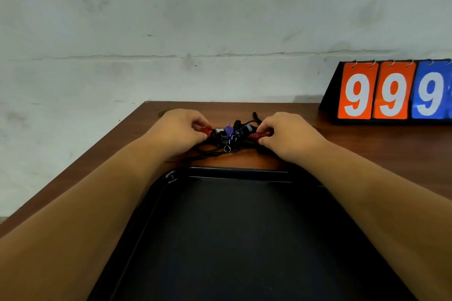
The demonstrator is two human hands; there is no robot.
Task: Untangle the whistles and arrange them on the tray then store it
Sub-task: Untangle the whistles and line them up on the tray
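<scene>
The black tray (244, 239) lies nearest on the tabletop (367, 144), and just past its far rim sits the tangle of whistles (228, 132). The left hand (181, 127) pinches a red whistle (206, 130) and the right hand (286, 132) pinches a second red whistle (260, 135). The bodies look light, hard and smooth, while the black cords (210, 154) look limp and likely to snag, so it seems best to grip the bodies and ease loops free.

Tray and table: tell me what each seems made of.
Tray: probably plastic or coated metal, black, semi-gloss; its raised rim catches a thin highlight. Table: wood or wood-look laminate, reddish brown, smooth with a faint sheen.
</scene>
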